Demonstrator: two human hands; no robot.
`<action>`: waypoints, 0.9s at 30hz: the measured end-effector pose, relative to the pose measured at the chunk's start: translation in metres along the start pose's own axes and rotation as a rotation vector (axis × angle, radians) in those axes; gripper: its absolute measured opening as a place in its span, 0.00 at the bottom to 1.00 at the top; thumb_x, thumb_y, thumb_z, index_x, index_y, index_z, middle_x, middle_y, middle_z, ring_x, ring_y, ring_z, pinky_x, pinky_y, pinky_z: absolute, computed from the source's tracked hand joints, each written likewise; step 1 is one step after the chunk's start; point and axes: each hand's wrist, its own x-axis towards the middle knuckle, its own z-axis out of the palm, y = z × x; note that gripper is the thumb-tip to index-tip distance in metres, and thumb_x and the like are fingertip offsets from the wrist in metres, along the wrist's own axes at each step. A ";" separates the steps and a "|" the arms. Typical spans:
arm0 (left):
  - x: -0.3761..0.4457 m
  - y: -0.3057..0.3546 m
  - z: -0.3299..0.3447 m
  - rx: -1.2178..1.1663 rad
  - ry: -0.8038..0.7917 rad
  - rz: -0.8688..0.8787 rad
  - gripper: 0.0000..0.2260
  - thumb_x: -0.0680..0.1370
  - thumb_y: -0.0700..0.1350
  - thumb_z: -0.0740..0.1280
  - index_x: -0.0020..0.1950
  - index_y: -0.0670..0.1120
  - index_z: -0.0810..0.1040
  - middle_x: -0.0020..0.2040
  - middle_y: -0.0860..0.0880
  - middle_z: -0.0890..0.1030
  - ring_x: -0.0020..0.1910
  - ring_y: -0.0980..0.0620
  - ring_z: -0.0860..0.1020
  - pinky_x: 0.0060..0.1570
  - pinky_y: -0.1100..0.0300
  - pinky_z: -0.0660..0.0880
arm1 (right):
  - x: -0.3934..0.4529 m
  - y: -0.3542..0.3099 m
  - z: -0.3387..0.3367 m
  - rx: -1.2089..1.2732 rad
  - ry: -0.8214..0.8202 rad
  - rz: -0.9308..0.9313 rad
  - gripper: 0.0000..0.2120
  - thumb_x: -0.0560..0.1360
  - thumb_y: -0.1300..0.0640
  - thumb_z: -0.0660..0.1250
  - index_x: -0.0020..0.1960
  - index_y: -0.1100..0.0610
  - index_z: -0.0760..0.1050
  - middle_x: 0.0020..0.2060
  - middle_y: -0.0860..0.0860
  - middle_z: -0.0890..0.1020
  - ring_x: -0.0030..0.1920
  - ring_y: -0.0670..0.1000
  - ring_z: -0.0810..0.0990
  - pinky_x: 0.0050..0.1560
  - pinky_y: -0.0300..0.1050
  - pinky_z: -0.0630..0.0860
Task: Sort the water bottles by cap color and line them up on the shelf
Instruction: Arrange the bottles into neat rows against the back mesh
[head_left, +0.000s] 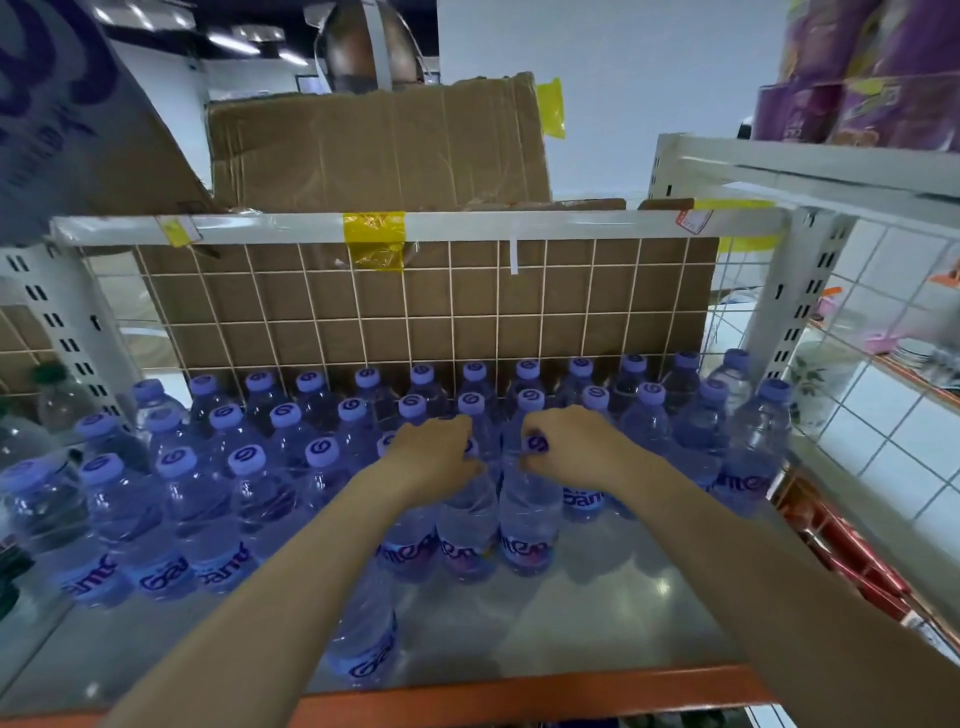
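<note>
Head view over a shelf, looking forward and down

The single wide-angle camera sits above the shelf, close in, facing its wire grid back; both forearms reach away from the lens toward the rows of bottles, and edges bend with lens distortion.

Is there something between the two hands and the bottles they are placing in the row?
Nothing visible. The left hand and the right hand each already hold a bottle at its neck, side by side at the front of the purple-capped rows.
</note>
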 end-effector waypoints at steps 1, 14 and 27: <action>0.002 0.000 0.001 0.006 -0.002 0.002 0.09 0.81 0.51 0.59 0.51 0.45 0.65 0.47 0.47 0.72 0.45 0.45 0.70 0.47 0.55 0.63 | 0.002 0.001 0.003 0.003 -0.008 -0.019 0.06 0.75 0.53 0.65 0.45 0.55 0.70 0.33 0.50 0.71 0.40 0.55 0.74 0.31 0.45 0.63; 0.012 -0.001 0.008 0.042 0.054 -0.046 0.12 0.81 0.52 0.59 0.52 0.43 0.66 0.52 0.43 0.75 0.52 0.41 0.75 0.44 0.54 0.66 | 0.013 0.003 0.014 -0.085 -0.002 -0.014 0.13 0.78 0.51 0.62 0.57 0.58 0.71 0.49 0.58 0.78 0.48 0.60 0.77 0.43 0.51 0.72; 0.016 0.006 0.018 0.071 0.209 -0.115 0.18 0.80 0.53 0.61 0.59 0.39 0.70 0.56 0.41 0.78 0.54 0.41 0.77 0.47 0.54 0.70 | 0.005 -0.005 0.011 -0.076 -0.038 0.012 0.08 0.80 0.52 0.60 0.48 0.55 0.62 0.50 0.57 0.76 0.50 0.58 0.76 0.42 0.47 0.66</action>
